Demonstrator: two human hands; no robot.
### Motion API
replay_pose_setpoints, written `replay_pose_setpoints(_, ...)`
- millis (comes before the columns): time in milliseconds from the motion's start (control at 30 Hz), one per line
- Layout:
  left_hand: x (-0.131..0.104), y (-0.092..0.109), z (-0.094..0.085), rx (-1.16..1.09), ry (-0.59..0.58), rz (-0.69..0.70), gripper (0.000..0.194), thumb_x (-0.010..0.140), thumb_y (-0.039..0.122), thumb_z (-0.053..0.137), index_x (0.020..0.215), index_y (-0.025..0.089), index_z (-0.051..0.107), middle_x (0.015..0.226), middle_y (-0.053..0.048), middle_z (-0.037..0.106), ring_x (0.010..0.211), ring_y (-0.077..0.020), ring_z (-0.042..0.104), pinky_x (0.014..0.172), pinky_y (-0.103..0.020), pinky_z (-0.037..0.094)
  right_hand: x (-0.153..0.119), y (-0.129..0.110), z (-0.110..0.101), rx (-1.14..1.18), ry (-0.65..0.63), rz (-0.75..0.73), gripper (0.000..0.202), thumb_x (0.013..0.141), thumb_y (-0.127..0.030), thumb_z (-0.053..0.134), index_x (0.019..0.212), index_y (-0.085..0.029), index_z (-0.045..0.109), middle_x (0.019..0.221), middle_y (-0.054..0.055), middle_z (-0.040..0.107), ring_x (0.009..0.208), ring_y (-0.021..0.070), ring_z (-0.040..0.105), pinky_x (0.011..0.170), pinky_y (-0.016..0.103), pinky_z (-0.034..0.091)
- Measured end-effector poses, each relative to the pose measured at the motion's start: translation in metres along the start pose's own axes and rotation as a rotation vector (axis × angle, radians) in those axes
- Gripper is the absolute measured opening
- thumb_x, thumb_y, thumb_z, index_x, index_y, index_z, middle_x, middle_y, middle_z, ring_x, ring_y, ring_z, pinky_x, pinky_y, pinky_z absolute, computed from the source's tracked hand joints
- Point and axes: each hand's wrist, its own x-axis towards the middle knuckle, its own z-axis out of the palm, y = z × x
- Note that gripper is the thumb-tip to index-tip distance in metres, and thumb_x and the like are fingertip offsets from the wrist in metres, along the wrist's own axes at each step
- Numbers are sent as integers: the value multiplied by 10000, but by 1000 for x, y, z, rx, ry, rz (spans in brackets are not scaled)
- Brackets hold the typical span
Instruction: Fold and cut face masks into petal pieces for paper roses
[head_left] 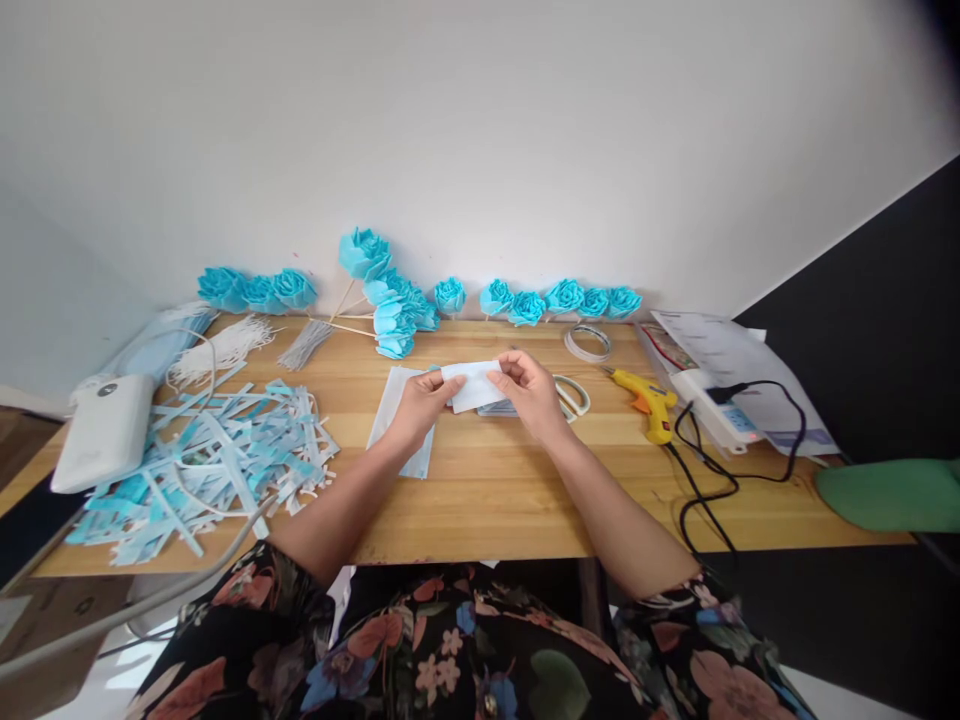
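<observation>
A small white folded piece of material [475, 386] is pinched between my left hand [421, 402] and my right hand [529, 388], above the middle of the table. My left hand grips its left end, my right hand its upper right corner. Below my left hand lies a larger pale sheet [384, 408] on the wood. Under the held piece, a small light-blue stack [496, 408] shows in part. Scissors with pale handles [573, 398] rest just right of my right hand, their blades hidden.
Blue flowers [528, 307] line the wall. Cut strips [217, 450] and a white device [106, 432] cover the left of the wooden table [480, 510]. A tape roll [588, 343], yellow glue gun [651, 402], power strip [714, 412] and black cables are at right.
</observation>
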Motion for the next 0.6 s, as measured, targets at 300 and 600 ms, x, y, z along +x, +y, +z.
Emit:
replay_pose_setpoints(300,-1,-1,-1,90,-20,59,512,678,626,721,576,138,604,556,-6,566,549,-106,498,541,-234,429,-2,-7,2,-130,147,-9,235,760,-418,706,762,-191,644,662,-9,652,585,124,538,556,251,432)
replay_pose_setpoints(600,2,-4,-3,57,-16,66,511,719,638,681,586,152,594,576,-22,576,574,-133,529,592,-267,457,5,-8,-5,3,292,14,307,735,-492,721,798,-201,647,710,14,681,636,150,604,647,301,523)
